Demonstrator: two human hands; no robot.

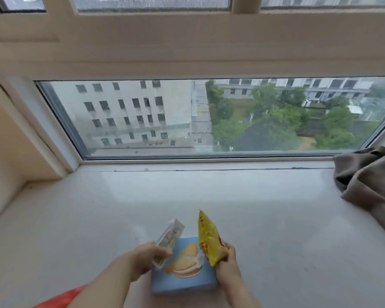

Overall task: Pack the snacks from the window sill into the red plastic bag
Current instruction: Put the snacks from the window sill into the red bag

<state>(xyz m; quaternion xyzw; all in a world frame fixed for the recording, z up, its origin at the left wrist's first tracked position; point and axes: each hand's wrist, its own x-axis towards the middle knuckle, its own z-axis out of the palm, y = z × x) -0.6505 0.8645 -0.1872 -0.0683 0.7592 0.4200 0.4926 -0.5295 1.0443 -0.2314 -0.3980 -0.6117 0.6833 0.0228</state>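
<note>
both hands lifting snacks off the window sill [120, 207]

the left hand [146, 258] grasps one pale packet [168, 237] and the right hand [228, 261] clenches one yellow packet [209, 238], both raised, likely ready to carry to the red plastic bag [60, 298] at the lower left edge. one blue biscuit box [182, 278] lies flat beneath them, not yet picked up: three snacks counted, one bag.
</note>
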